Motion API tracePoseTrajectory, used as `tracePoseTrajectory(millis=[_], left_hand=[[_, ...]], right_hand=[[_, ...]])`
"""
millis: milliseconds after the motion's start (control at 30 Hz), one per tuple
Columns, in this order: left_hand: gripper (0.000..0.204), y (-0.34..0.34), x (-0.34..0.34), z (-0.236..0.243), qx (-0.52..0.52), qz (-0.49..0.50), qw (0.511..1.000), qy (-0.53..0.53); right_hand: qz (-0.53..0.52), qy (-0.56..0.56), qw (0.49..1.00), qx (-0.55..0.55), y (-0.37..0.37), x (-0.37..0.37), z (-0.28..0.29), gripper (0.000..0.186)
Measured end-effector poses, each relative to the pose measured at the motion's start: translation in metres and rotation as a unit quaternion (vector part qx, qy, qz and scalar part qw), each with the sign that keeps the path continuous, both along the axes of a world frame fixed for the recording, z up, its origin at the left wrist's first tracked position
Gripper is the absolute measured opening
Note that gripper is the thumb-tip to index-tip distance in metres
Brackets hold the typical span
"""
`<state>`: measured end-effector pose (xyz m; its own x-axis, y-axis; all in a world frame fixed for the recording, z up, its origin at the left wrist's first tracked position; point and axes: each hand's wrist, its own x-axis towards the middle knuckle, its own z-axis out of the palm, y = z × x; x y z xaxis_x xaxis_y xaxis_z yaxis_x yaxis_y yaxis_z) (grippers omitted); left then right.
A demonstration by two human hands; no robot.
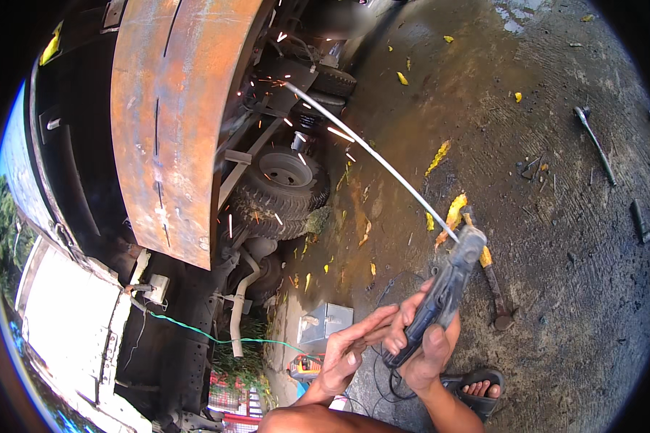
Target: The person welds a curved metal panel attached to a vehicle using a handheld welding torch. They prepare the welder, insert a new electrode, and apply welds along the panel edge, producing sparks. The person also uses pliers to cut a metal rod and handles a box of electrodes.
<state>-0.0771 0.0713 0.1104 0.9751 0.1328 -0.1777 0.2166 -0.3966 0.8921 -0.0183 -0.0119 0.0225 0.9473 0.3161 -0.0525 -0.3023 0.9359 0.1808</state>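
Observation:
My right hand (430, 353) is wrapped round a dark, worn welding electrode holder (448, 285). A long pale welding rod (375, 155) sticks out of its jaw, up and to the left. Sparks fly about the rod's far tip, beside the lower edge of a rusty curved steel plate (170, 130). Close against the holder's left side is my left hand (354, 343), its fingers stretched out and touching the fingers of my right hand. A black cable (379, 372) trails from the holder's lower end.
Under the vehicle sit a tyre (285, 180) and a bent pipe (242, 303). A grey metal box (325, 321) and an orange machine (305, 366) stand near my left arm. A hammer (500, 307), a ratchet wrench (596, 144) and yellow leaves (437, 157) lie on wet concrete.

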Motion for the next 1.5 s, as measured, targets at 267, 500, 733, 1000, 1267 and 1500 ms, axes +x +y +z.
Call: tracePoseTrajectory(millis=[267, 500, 733, 1000, 1267, 1500], left_hand=[[0.082, 0.0, -0.002, 0.001, -0.021, 0.003, 1.0, 0.004], [0.079, 0.002, -0.006, 0.001, -0.013, 0.003, 1.0, -0.012], [0.075, 0.005, -0.005, 0.001, -0.014, -0.01, 1.0, -0.011], [0.073, 0.011, -0.006, -0.007, -0.021, -0.037, 0.999, -0.033], [0.105, -0.006, 0.004, -0.007, 0.002, 0.051, 0.999, -0.017], [0.087, 0.004, -0.003, 0.002, -0.001, -0.001, 0.999, 0.045]], right_hand=[[0.011, -0.021, 1.0, 0.017, -0.003, -0.008, 0.003, 0.087], [0.001, -0.03, 0.999, 0.02, 0.003, -0.006, 0.005, 0.087], [-0.006, -0.029, 0.999, 0.019, 0.004, -0.006, 0.004, 0.087], [-0.177, -0.11, 0.964, -0.166, 0.026, -0.017, -0.006, 0.079], [0.07, 0.009, 0.992, 0.109, 0.007, 0.013, -0.024, 0.062], [0.055, -0.047, 0.995, 0.071, 0.005, 0.002, -0.008, 0.078]])
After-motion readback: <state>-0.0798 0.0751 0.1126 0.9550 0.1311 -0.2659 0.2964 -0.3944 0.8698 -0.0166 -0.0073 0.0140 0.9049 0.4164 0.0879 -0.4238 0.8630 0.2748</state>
